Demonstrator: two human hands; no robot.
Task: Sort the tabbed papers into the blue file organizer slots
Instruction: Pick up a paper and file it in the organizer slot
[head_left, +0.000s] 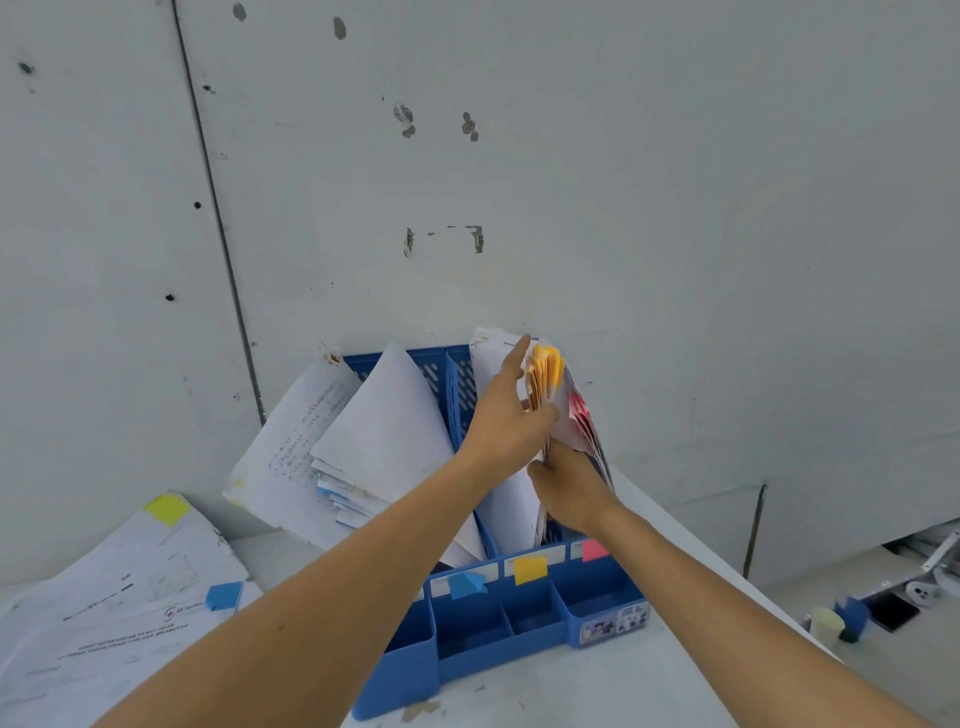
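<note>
A person's left hand (511, 415) and right hand (569, 491) work a standing bundle of papers (563, 415) in the right-hand slots of a blue organizer (493, 642) on a white table (597, 691) against a wall. The right hand grips the bundle low down, fingers curled round its edge. The left hand lays one straight finger along a white sheet beside the yellow tabs (545, 371); its other fingers disappear among the sheets, so whether they pinch anything cannot be told. Red tabs (579, 410) show further right in the same bundle. White sheets lean out of the left slots, and a loose pile (104, 597) with yellow and blue tabs lies flat at the table's left. Blue, yellow and pink notes mark the organizer's front. The sheets look light, thin and limp: likely to bow, fan out or slide against each other if held by one corner. A firm hold low on the long edge, with the other hand steadying near the tabs, should keep a set together; the tabs themselves seem too flimsy to pull on
</note>
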